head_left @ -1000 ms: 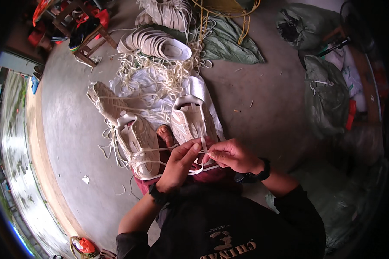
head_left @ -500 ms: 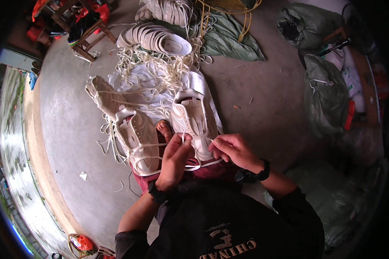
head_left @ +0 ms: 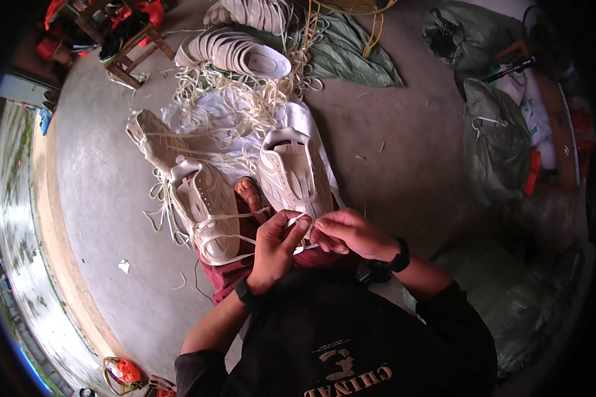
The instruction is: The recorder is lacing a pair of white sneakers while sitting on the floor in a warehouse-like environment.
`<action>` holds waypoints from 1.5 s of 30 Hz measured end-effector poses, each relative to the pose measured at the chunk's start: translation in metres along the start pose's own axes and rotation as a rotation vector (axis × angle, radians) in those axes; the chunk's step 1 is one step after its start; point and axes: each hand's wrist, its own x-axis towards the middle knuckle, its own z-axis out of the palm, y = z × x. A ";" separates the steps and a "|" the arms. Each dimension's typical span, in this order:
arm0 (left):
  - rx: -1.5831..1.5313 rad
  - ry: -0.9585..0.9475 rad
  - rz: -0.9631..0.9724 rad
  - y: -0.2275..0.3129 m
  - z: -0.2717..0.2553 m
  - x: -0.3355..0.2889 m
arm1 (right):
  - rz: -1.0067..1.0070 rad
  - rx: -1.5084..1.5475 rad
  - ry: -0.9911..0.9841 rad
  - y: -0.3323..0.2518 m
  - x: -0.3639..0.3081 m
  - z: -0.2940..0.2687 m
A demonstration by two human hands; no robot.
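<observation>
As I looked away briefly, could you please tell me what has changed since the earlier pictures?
Half a second ago the left hand and right hand were apart; now they have moved inward, close together over the toe of the right-hand beige-and-white sneaker. The left fingertips still pinch a thin white shoelace. The left-hand beige-and-white sneaker and the stack of beige, curved shoe parts stayed put.

The beige shoe [head_left: 286,171] sits upright, collar gaping, toe end near the fingers [head_left: 300,226]. A thin white lace [head_left: 298,218] is pinched in them, over the shoe's front.
</observation>
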 end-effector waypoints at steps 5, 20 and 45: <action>-0.096 0.077 -0.048 -0.002 -0.003 0.001 | -0.357 -0.408 0.244 0.007 0.006 0.011; -0.229 0.051 -0.099 -0.015 -0.024 0.008 | -0.396 -0.642 0.473 0.033 0.028 -0.036; 0.239 0.215 -0.038 -0.046 -0.028 0.048 | -0.398 -0.888 0.429 0.010 0.045 -0.063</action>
